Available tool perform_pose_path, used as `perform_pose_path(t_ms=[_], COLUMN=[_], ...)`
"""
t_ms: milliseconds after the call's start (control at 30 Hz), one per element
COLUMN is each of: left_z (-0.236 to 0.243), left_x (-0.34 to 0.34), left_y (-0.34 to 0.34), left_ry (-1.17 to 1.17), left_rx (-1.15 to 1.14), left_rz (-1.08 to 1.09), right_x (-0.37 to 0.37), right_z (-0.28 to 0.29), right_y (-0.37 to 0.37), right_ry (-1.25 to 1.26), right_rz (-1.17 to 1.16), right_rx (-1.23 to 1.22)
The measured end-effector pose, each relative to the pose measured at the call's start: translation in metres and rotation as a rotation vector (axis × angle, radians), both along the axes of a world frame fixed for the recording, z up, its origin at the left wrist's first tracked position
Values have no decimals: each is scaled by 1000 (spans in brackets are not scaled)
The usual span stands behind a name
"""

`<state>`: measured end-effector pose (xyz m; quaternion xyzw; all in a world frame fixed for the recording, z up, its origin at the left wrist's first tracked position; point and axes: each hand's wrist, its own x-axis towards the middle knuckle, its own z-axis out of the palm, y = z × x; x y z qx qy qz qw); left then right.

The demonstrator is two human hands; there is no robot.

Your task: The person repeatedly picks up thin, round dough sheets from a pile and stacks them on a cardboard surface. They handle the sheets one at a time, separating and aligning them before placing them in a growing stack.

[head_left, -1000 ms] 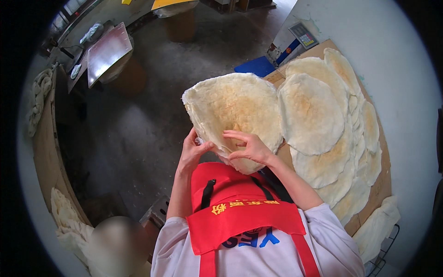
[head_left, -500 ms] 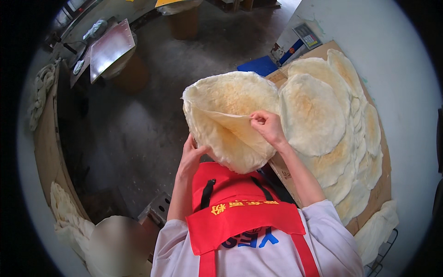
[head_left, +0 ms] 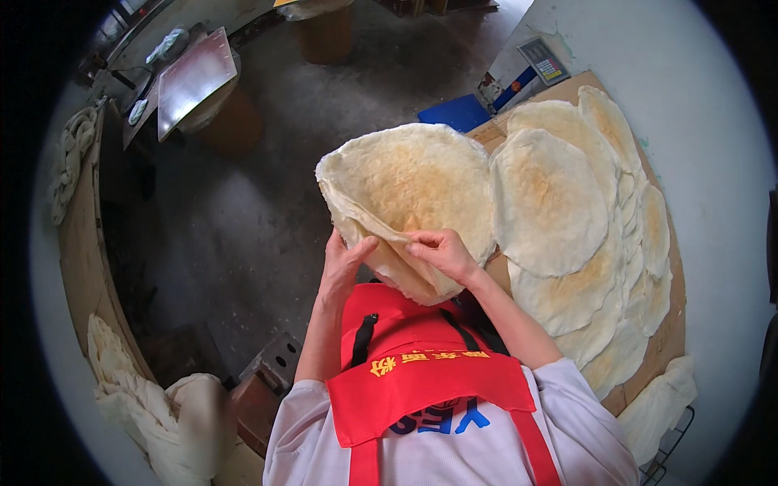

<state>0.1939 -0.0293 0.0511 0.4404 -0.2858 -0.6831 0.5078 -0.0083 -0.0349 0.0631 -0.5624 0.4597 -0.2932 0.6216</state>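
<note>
In front of my body is a stack of large round flatbreads [head_left: 433, 174], pale with browned patches. The near part of the top one is lifted and folded toward me as a loose flap [head_left: 389, 257]. My right hand [head_left: 444, 251] pinches the edge of this flap between thumb and fingers. At the stack's near left rim, my left hand [head_left: 345, 263] is closed on the edge, thumb on top and its other fingers mostly hidden beneath. The lower layers and what bears the stack are largely hidden.
More flatbreads [head_left: 551, 202] overlap on a cardboard-covered table [head_left: 673, 324] at the right. Beyond it stands a blue scale [head_left: 455, 115] with a display. Cream cloths [head_left: 138, 397] lie at the lower left. A tilted metal sheet [head_left: 196, 79] rests on a bin farther off.
My right hand has moved left and slightly toward me, drawing the flap with it. The flap is folded narrower, and more of the browned surface beyond it shows. My left thumb has shifted onto the fold.
</note>
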Motion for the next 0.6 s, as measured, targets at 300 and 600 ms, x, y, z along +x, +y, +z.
perform_pose_path(t_ms=[300,600], left_z=[10,4], left_x=[-5,-4], left_y=[-5,-2], left_ry=[-94,-231], left_rx=[57,4], left_rz=[15,7], right_x=[9,33], right_z=[-13,-1], right_y=[-1,3], right_ry=[81,463], right_rz=[-64,-164], right_rx=[40,-339])
